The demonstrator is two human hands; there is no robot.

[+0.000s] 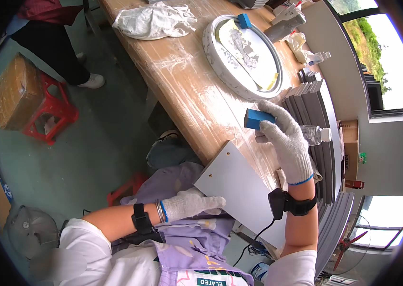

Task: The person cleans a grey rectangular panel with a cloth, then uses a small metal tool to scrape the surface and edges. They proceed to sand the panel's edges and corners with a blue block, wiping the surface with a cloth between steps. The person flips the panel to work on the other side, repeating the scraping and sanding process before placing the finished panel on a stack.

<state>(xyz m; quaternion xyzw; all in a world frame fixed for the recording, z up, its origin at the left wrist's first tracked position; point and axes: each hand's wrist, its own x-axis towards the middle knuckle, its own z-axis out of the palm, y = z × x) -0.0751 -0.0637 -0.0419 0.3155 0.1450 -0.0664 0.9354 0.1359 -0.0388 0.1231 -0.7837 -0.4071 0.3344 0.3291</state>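
Observation:
My right hand (285,138), in a white knitted glove, is closed on a small blue rectangular block (255,119) above the table. Below it lies a flat pale grey panel (239,183) with small holes near its corners, jutting over the table's near edge. My left hand (192,204), gloved too, grips the panel's left edge with the thumb on top; its other fingers are mostly hidden. Farther off stands a round white tub (211,56) with smeared grey and yellowish material inside. A second blue block (244,21) rests on its far rim.
The table (173,71) is covered in clear plastic film. A white cloth (156,21) lies at its far left. To the right are stacked grey panels (323,114) and a clear bottle (313,135). A red stool (51,109) and a person's legs (51,47) are at left.

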